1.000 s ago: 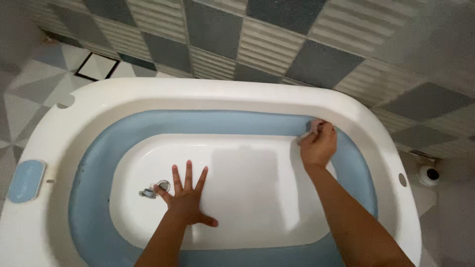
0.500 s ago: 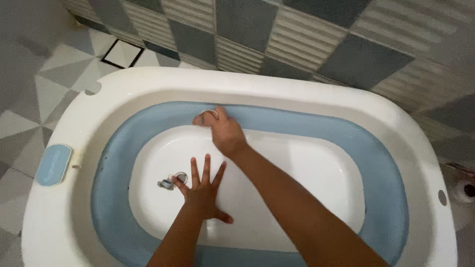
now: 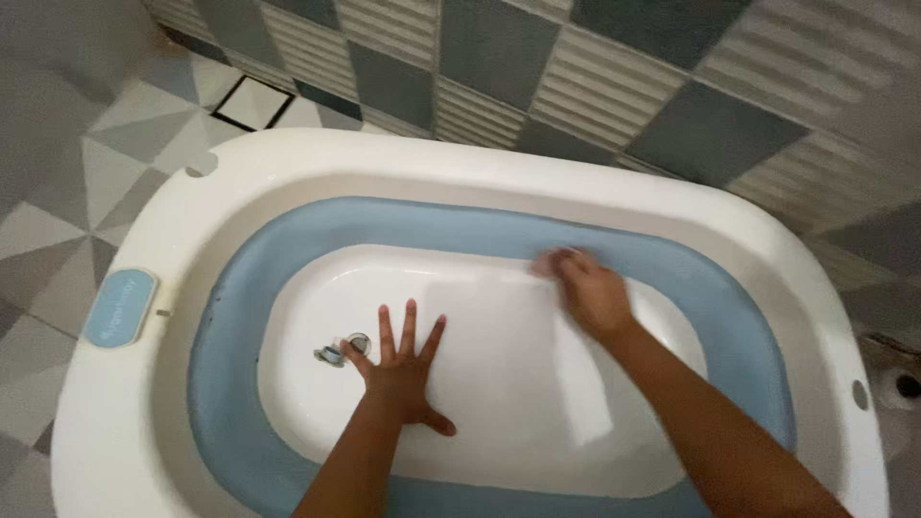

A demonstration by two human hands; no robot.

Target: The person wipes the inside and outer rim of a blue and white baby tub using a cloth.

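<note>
I see my left hand [image 3: 403,369] spread flat, fingers splayed, on the white floor of the baby bathtub [image 3: 288,168], just beside the drain plug [image 3: 343,349]. My right hand [image 3: 593,295] is blurred, curled around a small pinkish scrubbing pad [image 3: 552,261], pressing it where the blue wall meets the floor along the tub's far side.

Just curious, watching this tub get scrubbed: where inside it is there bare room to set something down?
The white tub floor is bare between the left hand and right hand, and right of the right forearm. It is crowded by the drain plug, beside the left fingers.
</note>
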